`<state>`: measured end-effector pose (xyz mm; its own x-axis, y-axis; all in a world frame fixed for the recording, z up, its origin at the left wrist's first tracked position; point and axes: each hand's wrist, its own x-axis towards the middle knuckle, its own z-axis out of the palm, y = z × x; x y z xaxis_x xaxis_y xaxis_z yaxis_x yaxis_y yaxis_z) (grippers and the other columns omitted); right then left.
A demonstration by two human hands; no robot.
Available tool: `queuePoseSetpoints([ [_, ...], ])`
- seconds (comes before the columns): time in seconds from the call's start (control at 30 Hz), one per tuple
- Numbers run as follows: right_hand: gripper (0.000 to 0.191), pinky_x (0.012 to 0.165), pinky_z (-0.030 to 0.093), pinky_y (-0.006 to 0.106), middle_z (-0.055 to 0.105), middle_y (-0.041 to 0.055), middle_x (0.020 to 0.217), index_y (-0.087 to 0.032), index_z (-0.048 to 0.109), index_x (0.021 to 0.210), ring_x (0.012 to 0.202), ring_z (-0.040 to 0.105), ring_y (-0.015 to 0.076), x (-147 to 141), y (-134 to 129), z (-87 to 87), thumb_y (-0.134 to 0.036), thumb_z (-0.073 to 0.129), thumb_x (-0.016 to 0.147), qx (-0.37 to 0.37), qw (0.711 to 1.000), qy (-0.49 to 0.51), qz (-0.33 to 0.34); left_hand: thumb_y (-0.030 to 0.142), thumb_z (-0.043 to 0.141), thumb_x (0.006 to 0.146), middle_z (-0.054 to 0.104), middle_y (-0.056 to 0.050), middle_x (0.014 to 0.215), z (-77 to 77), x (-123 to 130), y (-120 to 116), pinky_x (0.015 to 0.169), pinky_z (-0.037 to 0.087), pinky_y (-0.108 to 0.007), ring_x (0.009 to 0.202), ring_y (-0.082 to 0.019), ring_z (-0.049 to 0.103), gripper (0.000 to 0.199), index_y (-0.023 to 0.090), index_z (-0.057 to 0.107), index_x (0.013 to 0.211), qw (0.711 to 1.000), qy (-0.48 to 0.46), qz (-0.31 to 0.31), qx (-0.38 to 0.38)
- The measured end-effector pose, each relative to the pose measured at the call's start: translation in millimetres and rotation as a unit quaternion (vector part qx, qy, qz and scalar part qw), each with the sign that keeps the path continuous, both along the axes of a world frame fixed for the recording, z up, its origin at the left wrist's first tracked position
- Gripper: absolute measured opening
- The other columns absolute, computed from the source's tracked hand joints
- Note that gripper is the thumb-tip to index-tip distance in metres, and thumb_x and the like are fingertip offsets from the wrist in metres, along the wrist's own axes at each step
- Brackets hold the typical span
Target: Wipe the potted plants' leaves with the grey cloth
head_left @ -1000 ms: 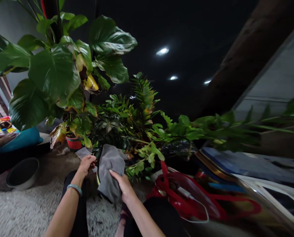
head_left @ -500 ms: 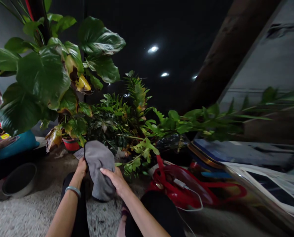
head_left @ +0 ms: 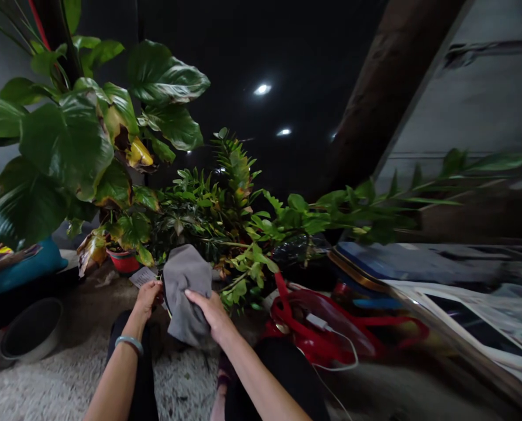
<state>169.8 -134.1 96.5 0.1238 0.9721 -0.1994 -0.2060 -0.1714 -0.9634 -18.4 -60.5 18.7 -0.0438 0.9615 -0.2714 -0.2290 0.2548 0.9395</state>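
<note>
A grey cloth item (head_left: 182, 316) with a dark edge hangs above the floor between my hands. My right hand (head_left: 212, 313) grips its right side, thumb on top of the fabric. At its left edge my left hand (head_left: 149, 297), with a pale bangle on the wrist, is closed in a pinch. What those fingertips hold is too small to make out. A white printed tag (head_left: 143, 276) shows just above my left hand.
Leafy potted plants stand ahead, one in a red pot (head_left: 124, 262). On the left are a round basin (head_left: 33, 330) and another person's arm (head_left: 2, 269). A red bag (head_left: 305, 327) with a white cable lies at right, beside a white-framed object (head_left: 463, 321).
The grey cloth has shifted slightly right and up. My left hand has moved a little away from its edge, leaving a small gap. The surroundings have slid left in the view.
</note>
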Motion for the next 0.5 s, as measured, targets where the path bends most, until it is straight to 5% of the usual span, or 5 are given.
queuePoseSetpoints([
  [0.13,0.038,0.083,0.057,0.042,0.082,0.0103,0.086,-0.018,0.080,0.083,0.089,0.075,0.0334,-5.3,-26.0,-27.3,-0.044,0.085,0.056,-0.045,0.998,0.011,0.043,0.046,0.085,0.048,0.048,0.008,0.049,4.1,-0.4,-4.2,0.045,0.032,-0.020,0.044,-0.007,0.041,0.042,0.018,0.058,0.065,1.000,0.000,0.010,-0.002],
  [0.27,0.038,0.079,0.057,0.039,0.080,0.0076,0.082,-0.016,0.080,0.084,0.084,0.074,0.0305,-2.7,-36.4,-24.4,-0.042,0.084,0.056,-0.023,0.996,0.009,0.088,0.048,0.085,0.051,0.051,0.007,0.051,5.3,0.5,-6.3,0.046,0.030,-0.020,0.046,-0.008,0.043,0.043,0.018,0.059,0.067,1.000,-0.002,0.018,0.006],
  [0.5,0.044,0.083,0.056,0.041,0.080,0.0075,0.085,-0.017,0.077,0.087,0.085,0.072,0.0311,7.5,-26.7,-22.0,-0.038,0.086,0.049,0.043,0.999,0.000,-0.009,0.047,0.080,0.063,0.063,-0.001,0.069,23.0,4.7,-39.5,0.051,0.040,-0.025,0.054,-0.012,0.050,0.036,0.020,0.059,0.076,0.989,0.031,0.137,0.042],
])
